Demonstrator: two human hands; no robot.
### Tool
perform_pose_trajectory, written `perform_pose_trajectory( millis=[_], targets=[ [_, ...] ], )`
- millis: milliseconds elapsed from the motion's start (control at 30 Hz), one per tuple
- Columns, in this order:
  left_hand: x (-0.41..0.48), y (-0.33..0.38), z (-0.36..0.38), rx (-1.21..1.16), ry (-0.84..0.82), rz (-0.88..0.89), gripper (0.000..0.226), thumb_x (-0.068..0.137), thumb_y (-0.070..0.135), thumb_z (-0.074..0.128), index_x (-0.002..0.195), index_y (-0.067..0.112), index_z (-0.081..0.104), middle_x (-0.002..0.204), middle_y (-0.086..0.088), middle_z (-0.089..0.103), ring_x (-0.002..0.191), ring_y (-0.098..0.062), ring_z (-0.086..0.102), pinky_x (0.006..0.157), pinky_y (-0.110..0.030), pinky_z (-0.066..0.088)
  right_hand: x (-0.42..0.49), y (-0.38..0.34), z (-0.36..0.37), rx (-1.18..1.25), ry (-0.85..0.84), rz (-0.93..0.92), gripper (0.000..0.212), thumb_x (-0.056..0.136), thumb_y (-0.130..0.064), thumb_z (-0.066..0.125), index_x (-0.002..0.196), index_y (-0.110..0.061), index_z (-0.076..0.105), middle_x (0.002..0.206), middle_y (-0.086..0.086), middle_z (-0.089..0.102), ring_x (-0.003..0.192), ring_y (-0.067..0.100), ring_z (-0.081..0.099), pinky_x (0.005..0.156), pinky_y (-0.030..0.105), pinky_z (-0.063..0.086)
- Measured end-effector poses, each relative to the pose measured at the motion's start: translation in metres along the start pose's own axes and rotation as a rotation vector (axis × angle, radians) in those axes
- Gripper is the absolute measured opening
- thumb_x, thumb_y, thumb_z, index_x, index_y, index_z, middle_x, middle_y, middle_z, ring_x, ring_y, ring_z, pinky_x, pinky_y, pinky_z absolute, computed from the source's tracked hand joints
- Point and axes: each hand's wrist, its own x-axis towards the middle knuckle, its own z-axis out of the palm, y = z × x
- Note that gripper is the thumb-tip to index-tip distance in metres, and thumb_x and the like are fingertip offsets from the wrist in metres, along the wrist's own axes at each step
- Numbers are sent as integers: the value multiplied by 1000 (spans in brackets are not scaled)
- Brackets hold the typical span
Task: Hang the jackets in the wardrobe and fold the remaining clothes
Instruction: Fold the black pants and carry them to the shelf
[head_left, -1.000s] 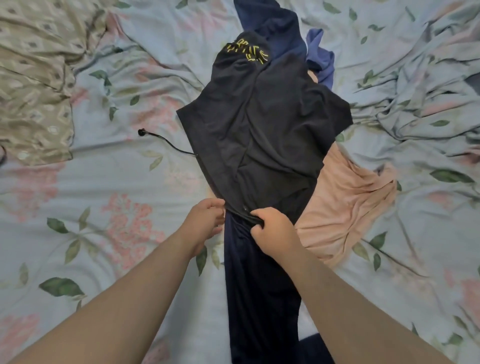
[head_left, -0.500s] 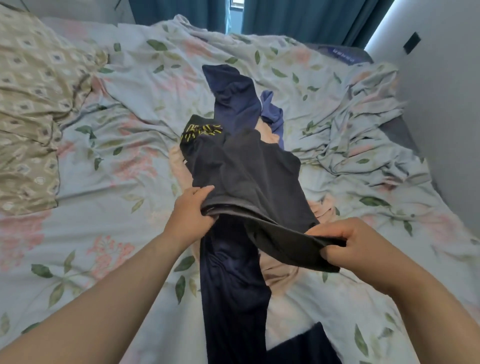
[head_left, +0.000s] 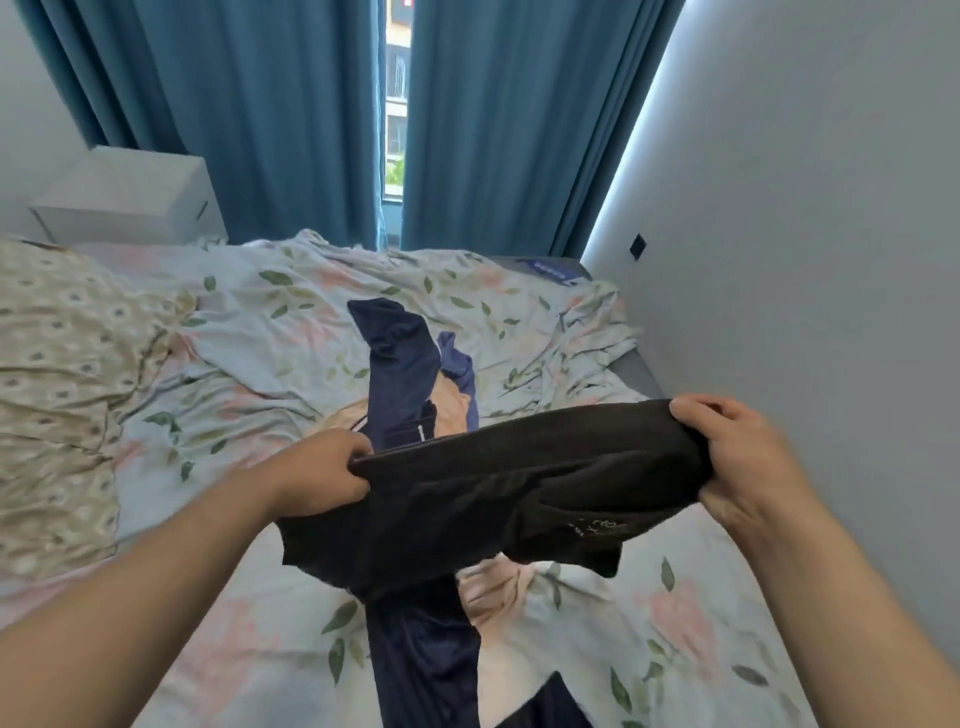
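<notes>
A dark grey T-shirt hangs stretched above the bed between my two hands. My left hand grips its left edge, and my right hand grips its right edge, raised higher near the wall. Under it, a long navy garment lies lengthwise on the bed, its far end showing beyond the shirt. A peach garment lies beneath the navy one, and a blue-purple piece sits at the far side of the pile.
The bed has a rumpled floral sheet and a beige patterned blanket at the left. A grey wall stands close on the right. Teal curtains hang behind the bed, with a white nightstand at the back left.
Both hands lifted the dark grey T-shirt off the pile and pulled it wide apart. My right hand moved up and to the right. The view tilted up to the curtains.
</notes>
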Motion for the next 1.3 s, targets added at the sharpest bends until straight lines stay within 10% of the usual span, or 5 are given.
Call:
perform_pose_trajectory(
  millis=[233,400,600,900,1300],
  targets=[
    [-61,68,-95,45,81,102,27,99,44,51,86,23,62,91,1,65,84,-15,60,71,-31,45,-75,-102,-32,153,-95,-44,8,93,-2,61,99,-1,65,92,16,71,75,22,71,61,29,60],
    [-99,125,-136,-596,-177,181,42,64,10,71,103,-2,65,96,-23,71,81,-32,70,68,-35,54,-123,-153,-70,201,-74,-71,18,90,5,58,105,5,68,98,20,74,83,26,74,71,33,62],
    [-130,190,-147,-812,-262,384,44,61,3,83,102,-4,71,97,-26,71,78,-29,71,63,-30,59,-151,-178,-122,337,2,-143,12,92,-1,60,101,4,68,96,18,75,82,25,74,71,36,61],
    [-144,289,-118,-467,47,470,30,79,0,74,92,27,79,82,-9,76,61,-19,68,47,-22,45,-143,-189,-227,241,-14,-300,11,93,-4,61,99,1,70,91,14,76,81,23,75,58,29,59],
    [-119,359,-4,-134,276,197,12,67,7,82,67,11,71,55,3,60,57,-16,55,54,-25,38,-58,-149,-392,-123,29,-277,13,86,1,68,95,-6,73,89,8,77,78,21,75,62,28,58]
  ],
)
